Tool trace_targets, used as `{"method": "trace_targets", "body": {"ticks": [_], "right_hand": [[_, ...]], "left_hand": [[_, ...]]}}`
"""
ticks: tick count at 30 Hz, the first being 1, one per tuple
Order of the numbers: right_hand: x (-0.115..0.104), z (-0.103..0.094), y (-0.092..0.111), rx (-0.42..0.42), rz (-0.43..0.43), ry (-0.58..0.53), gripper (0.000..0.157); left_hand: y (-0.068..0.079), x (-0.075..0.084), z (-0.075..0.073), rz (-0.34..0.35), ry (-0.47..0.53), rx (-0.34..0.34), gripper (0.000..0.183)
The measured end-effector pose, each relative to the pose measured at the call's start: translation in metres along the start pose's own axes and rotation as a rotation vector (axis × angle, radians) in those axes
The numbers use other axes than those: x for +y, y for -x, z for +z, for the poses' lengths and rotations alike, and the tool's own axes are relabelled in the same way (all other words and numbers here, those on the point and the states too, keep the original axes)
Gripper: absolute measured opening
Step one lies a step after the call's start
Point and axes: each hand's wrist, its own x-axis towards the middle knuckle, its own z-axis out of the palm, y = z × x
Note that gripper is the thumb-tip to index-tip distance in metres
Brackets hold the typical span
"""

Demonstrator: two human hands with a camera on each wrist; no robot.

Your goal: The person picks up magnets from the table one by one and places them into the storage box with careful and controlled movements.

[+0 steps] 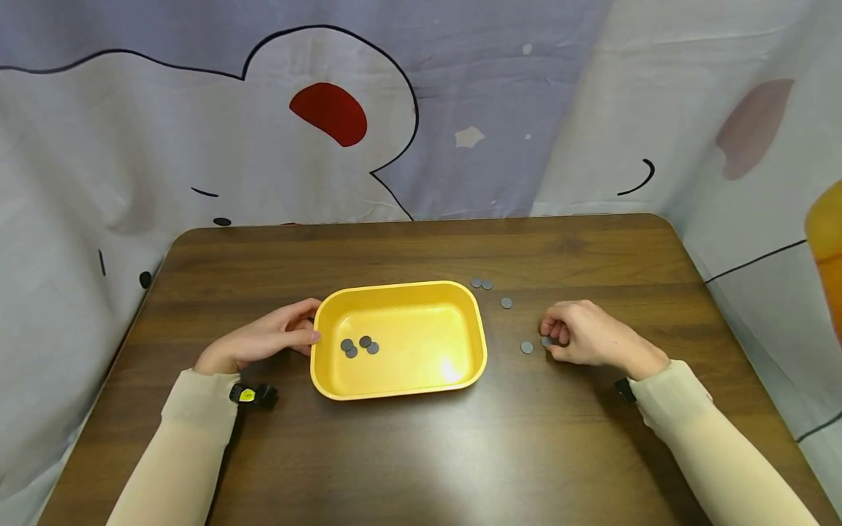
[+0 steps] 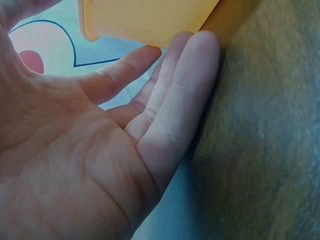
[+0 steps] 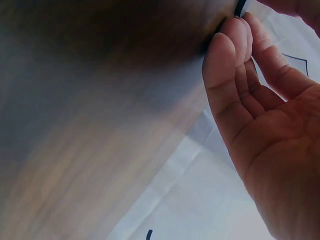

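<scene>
A shallow yellow tray [image 1: 408, 325] with rounded corners stands on the table. At its left end my left hand [image 1: 266, 340] holds it, thumb at the rim and fingers [image 2: 190, 75] against the outer wall. Several small grey discs [image 1: 351, 352] lie inside, toward the tray's left side. Right of the tray, my right hand [image 1: 588, 337] pinches another grey disc [image 1: 547, 341] between thumb and fingertips, at the tabletop. In the right wrist view that disc [image 3: 241, 8] appears edge-on and dark. A loose disc [image 1: 527, 348] lies just left of this hand.
More grey discs lie on the brown wooden table [image 1: 421, 453]: one [image 1: 506, 303] beyond the tray's right end, and a pair [image 1: 481, 283] near its far right corner. Behind the table hangs a printed curtain [image 1: 460, 109]. An orange-yellow object [image 1: 830, 248] shows at the right edge.
</scene>
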Motion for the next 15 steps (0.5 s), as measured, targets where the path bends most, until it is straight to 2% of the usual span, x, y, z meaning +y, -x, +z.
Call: {"method": "trace_targets", "body": {"ticks": [5, 11, 15], "right_hand": [[0.002, 0.0, 0.001, 0.013, 0.017, 0.001, 0.019], [-0.001, 0.002, -0.003, 0.054, -0.024, 0.064, 0.02], [-0.01, -0.003, -0.012, 0.091, -0.061, 0.058, 0.02]], "left_hand": [[0.001, 0.0, 0.0, -0.002, -0.005, 0.007, 0.056], [0.002, 0.001, 0.001, 0.012, -0.01, 0.002, 0.055], [0.001, 0.001, 0.001, 0.01, -0.011, 0.001, 0.055]]}}
